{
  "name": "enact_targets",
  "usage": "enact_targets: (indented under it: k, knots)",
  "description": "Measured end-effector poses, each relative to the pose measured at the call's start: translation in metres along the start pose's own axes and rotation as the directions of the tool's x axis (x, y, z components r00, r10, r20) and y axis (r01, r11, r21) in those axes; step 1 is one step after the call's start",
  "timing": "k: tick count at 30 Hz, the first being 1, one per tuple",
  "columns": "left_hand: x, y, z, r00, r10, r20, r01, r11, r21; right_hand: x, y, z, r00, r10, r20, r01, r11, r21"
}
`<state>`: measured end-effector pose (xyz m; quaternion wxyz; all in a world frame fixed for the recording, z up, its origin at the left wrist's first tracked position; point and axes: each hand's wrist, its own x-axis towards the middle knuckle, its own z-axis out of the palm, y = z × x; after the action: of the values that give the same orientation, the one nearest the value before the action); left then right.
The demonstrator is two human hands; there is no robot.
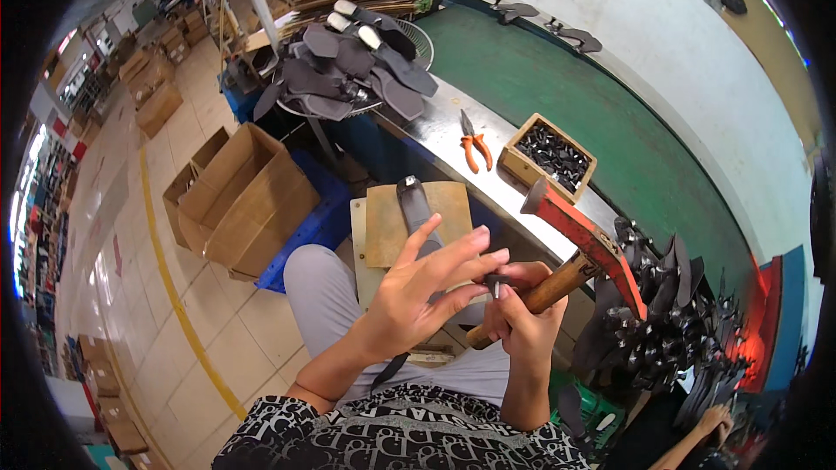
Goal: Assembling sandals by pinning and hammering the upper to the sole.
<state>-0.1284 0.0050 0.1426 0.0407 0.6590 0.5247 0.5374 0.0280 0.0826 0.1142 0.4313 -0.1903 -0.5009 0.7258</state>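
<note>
My right hand (528, 318) is closed round the wooden handle of a hammer (570, 276) with a red head, which slants up to the right. Its thumb and a finger also meet at a small dark piece (495, 280) with a shiny tip. My left hand (422, 292) pinches that same piece between thumb and forefinger, its other fingers stretched out. Beyond the left hand, a dark, sole-shaped shoe part (413, 202) with a pale tip lies on a tan board (380, 235), its near end hidden by my fingers.
Orange-handled pliers (475, 146) and a wooden box (514, 163) of small dark parts lie on the metal ledge beside a green belt (540, 70). A wire basket (424, 43) of dark sole pieces stands far left of it. Heaped shoe parts (662, 322) and another person's hand (715, 420) are at right.
</note>
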Motion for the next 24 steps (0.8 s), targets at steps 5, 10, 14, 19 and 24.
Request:
enact_targets:
  k: [5, 10, 14, 19, 24]
  knots:
    - [-0.008, -0.023, -0.003, 0.999, -0.017, -0.029, 0.016, 0.999, -0.031, 0.006, 0.014, 0.0, 0.999, 0.041, -0.017, -0.042, 0.996, -0.084]
    - [-0.019, -0.044, 0.001, 0.968, -0.241, -0.071, 0.21, 0.931, -0.3, 0.018, 0.023, 0.01, 0.995, 0.079, -0.06, -0.085, 0.992, -0.093]
    - [-0.036, -0.065, 0.015, 0.819, -0.562, 0.119, 0.469, 0.536, -0.701, 0.029, 0.042, 0.003, 0.995, 0.072, -0.061, -0.078, 0.992, -0.103]
    - [-0.021, -0.133, 0.015, 0.874, -0.316, -0.371, 0.429, 0.859, 0.28, 0.07, 0.061, -0.008, 0.994, 0.108, -0.004, -0.103, 0.943, -0.317]
    - [-0.024, -0.196, 0.01, 0.882, -0.431, -0.193, 0.47, 0.843, 0.263, 0.135, 0.085, 0.001, 0.983, 0.152, 0.102, -0.081, 0.861, -0.502]
